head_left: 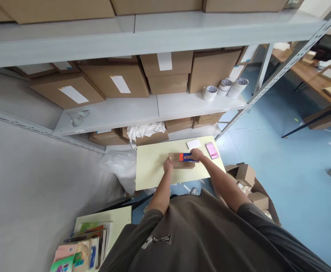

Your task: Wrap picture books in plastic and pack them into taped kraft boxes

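Note:
A small cardboard box [184, 165] lies on the pale yellow table [151, 170] in front of me. My left hand [168, 165] grips the box's left end, its fingers bent around the edge. In my right hand [196, 155] is a blue and orange tape dispenser [185, 157], pressed to or just above the top of the box. The dispenser covers part of the box top, so the tape itself cannot be made out. Behind the box lies a white slip of paper [193, 144], and a pink phone [212, 150] is at the table's right end.
Beyond the table stands a grey shelf [131, 109] with cardboard boxes and several tape rolls [210, 93]. At right on the floor, a large carton [270, 206] holds small boxes. A side table [122, 215] bears books at lower left.

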